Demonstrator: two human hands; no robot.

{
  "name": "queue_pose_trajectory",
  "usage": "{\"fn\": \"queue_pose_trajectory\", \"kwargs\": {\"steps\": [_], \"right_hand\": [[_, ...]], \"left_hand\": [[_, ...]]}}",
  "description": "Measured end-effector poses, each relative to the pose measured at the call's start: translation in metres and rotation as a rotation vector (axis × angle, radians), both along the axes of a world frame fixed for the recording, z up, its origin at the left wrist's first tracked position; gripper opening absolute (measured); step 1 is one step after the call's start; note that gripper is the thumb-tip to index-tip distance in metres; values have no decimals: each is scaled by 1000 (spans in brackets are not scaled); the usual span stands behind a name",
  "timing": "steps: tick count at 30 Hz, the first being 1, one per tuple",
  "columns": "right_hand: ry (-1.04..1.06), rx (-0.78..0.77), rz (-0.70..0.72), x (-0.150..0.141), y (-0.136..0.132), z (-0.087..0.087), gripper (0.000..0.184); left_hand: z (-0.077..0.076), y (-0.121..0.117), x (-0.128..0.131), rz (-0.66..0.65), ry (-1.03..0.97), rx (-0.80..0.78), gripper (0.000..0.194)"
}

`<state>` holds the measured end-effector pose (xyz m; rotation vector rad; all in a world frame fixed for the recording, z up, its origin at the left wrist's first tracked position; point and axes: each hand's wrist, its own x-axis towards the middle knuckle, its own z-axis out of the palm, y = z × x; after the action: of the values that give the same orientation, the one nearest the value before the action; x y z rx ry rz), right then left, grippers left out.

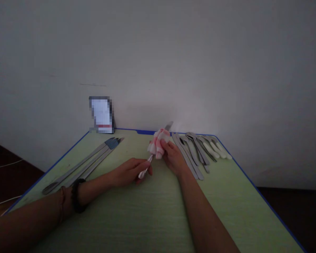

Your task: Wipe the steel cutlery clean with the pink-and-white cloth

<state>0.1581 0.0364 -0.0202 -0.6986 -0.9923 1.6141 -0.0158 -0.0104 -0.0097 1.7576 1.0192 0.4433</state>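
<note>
My left hand (pixel 133 171) grips the handle of a table knife (pixel 169 125), whose metal blade tip sticks out at the far end. Wrapped around the knife's middle is a pink-and-white cloth (pixel 158 143), pinched by my right hand (pixel 173 156). The cloth hides most of the blade. The knife slants up and away, above the table. To the right of my right hand lies a row of metal cutlery (pixel 191 151), spoons among it, and several pieces with white handles (pixel 217 149).
A light green table (pixel 158 218) with a blue edge stands against a grey wall. On its left lie long metal utensils (pixel 81 167) with a dark blue piece (pixel 112 143) near their far ends. A blurred-out screen (pixel 102 114) leans at the back left.
</note>
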Motion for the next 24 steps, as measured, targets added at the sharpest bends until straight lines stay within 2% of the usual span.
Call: {"fn": "queue_pose_trajectory", "kwargs": {"steps": [4, 8, 10, 12, 16, 18, 21, 24], "right_hand": [[42, 6, -48, -1, 6, -3, 23], [261, -21, -275, 1, 18, -5, 27], [301, -24, -344, 3, 21, -5, 26], [242, -21, -315, 4, 19, -6, 24], [35, -4, -93, 3, 9, -7, 24], [9, -7, -20, 3, 5, -6, 25], [49, -54, -23, 3, 4, -5, 25], [143, -97, -133, 5, 9, -2, 23]], "left_hand": [[-1, -1, 2, -3, 117, 94, 46], [0, -2, 2, -132, 156, 179, 45], [2, -3, 1, -175, 167, 201, 45], [4, -4, 2, -169, 177, 212, 45], [7, -5, 3, -141, 198, 216, 46], [7, -4, 4, -153, 209, 222, 46], [7, -3, 4, -175, 223, 242, 45], [5, -3, 1, -227, 219, 266, 46]]}}
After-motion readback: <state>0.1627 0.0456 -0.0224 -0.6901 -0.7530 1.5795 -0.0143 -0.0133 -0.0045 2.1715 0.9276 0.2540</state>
